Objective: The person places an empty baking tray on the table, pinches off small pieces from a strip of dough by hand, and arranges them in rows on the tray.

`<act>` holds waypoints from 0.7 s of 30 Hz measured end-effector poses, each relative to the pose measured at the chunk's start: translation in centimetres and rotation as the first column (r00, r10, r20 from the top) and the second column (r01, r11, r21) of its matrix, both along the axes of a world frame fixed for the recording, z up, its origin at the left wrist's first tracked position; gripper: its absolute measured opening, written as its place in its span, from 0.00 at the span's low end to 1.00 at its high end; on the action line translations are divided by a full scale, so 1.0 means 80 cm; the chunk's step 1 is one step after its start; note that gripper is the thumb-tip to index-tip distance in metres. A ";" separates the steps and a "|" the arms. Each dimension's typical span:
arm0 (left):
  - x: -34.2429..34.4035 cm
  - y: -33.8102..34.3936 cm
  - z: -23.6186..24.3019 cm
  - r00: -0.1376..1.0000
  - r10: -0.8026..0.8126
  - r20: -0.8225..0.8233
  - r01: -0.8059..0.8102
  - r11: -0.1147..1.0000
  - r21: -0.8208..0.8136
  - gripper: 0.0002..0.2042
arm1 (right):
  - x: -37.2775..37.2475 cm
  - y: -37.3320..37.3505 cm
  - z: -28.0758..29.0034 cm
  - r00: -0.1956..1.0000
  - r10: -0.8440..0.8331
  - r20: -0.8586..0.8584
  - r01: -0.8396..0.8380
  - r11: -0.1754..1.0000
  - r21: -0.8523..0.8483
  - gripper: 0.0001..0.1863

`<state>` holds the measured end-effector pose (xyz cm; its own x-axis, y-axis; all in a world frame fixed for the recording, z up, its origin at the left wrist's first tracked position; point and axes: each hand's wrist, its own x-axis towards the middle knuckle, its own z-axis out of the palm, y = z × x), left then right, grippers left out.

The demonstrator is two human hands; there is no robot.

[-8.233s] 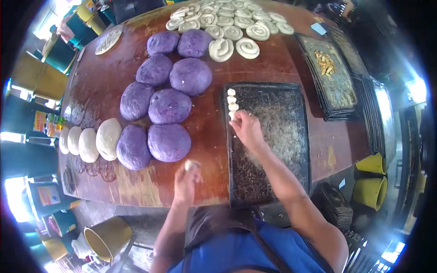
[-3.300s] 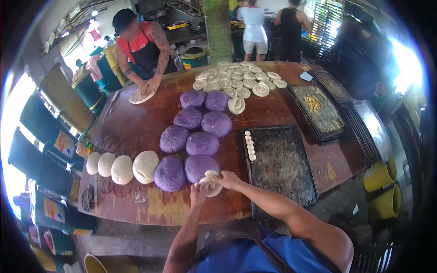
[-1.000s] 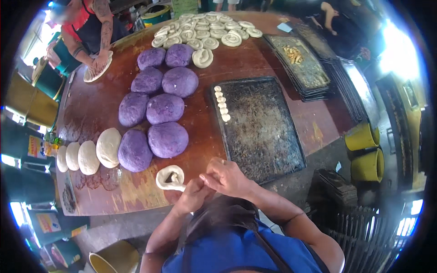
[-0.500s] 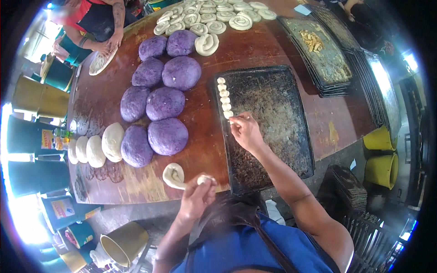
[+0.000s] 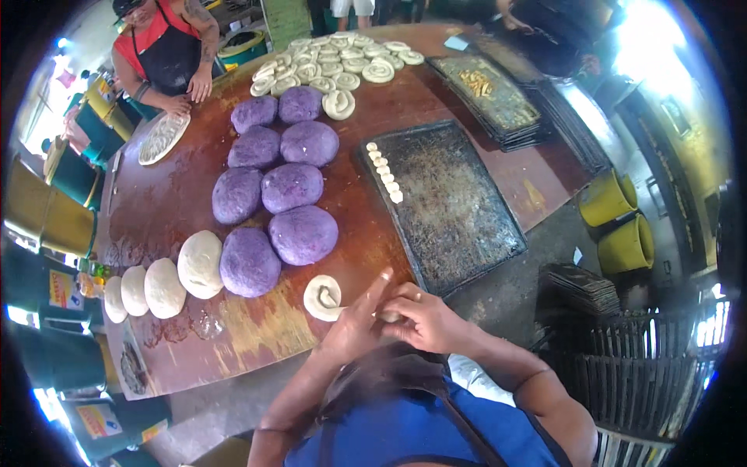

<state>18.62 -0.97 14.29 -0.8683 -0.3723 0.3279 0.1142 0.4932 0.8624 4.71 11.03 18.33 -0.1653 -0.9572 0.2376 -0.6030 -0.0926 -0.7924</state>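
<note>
Likely portioning: my right hand (image 5: 426, 319) pinches white dough coil (image 5: 320, 307).
Left hand (image 5: 354, 327), can't tell; next needs black metal tray's (image 5: 459, 194) left edge.

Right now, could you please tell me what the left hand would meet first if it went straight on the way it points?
Pointing forward and rightward, the left hand would probably meet the left edge of the dark tray first, though depth is unclear.
</note>
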 end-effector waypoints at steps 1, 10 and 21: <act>0.007 -0.007 -0.011 1.000 -0.013 -0.023 0.013 1.000 0.000 0.22 | 0.013 0.003 -0.005 0.996 -0.069 -0.061 0.061 0.990 -0.126 0.13; 0.011 -0.002 -0.063 0.966 -0.242 0.087 0.156 0.821 0.550 0.14 | 0.015 0.008 0.000 0.961 -0.277 0.017 0.276 0.961 0.032 0.08; -0.084 0.004 -0.068 0.870 -0.049 0.490 -0.292 0.750 0.593 0.11 | -0.104 -0.050 -0.050 0.990 -0.096 0.103 0.081 0.987 0.136 0.14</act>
<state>11.93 -0.67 8.86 -0.7770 -0.4532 -0.4369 -0.3865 -0.2043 0.8994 -3.63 7.03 14.30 -0.2687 -0.9593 0.0868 -0.5137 0.0665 -0.8554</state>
